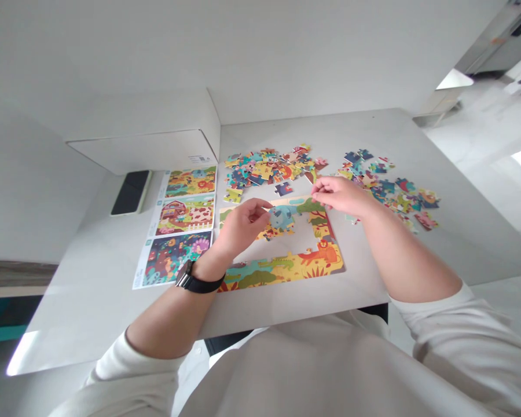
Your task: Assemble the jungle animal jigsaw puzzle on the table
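A jigsaw puzzle lies partly assembled on the table, its frame of joined pieces showing a lion, a crocodile and trees. My left hand, a black watch on its wrist, is closed with its fingertips at the blue elephant section; whatever they pinch is hidden. Over the puzzle's top right corner, beside the green treetop, my right hand has its thumb and fingers drawn together. What it holds, if anything, cannot be made out. A single dark blue puzzle piece lies between the hands, just above the puzzle.
Loose puzzle pieces are heaped behind the puzzle and spread at the right. On the left lie a sheet with three pictures and a dark phone. A white box stands at the back left, against the wall.
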The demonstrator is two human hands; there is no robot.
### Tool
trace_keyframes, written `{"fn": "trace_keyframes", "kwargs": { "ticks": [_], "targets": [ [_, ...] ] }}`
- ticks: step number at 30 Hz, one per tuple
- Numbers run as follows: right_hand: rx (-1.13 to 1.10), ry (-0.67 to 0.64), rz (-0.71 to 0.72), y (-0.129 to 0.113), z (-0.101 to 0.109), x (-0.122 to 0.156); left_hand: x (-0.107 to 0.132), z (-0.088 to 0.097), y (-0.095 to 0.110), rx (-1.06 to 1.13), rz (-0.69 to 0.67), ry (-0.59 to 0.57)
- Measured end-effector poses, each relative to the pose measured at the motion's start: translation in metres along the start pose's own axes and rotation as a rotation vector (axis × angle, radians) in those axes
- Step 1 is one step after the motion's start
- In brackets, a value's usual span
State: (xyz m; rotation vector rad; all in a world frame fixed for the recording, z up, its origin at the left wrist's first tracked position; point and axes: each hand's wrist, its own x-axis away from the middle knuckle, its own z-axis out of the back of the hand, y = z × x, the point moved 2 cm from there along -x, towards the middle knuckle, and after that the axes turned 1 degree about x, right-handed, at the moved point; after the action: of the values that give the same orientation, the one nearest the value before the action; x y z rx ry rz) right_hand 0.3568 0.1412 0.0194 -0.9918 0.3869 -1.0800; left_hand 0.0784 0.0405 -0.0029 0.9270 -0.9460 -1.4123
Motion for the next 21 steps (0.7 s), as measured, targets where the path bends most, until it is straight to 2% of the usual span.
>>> {"fn": "trace_keyframes", "kwargs": {
  "ticks": [4,10,14,21],
  "targets": [
    [0.147,0.016,0.005,0.008,0.008,-0.006,-0.020,-0.007,0.005,-0.156,0.007,-0.084],
    [0.310,-0.044,0.024,0.011,0.001,-0.010,-0.046,-0.034,0.013,-0.354,-0.008,-0.173],
    [0.395,-0.053,-0.022,0.008,0.002,-0.010,-0.051,-0.046,0.016,-0.471,-0.009,-0.186],
    [0.474,-0.098,-0.045,0.007,-0.001,-0.009,-0.049,-0.051,0.025,-0.607,-0.060,-0.148]
  ]
}}
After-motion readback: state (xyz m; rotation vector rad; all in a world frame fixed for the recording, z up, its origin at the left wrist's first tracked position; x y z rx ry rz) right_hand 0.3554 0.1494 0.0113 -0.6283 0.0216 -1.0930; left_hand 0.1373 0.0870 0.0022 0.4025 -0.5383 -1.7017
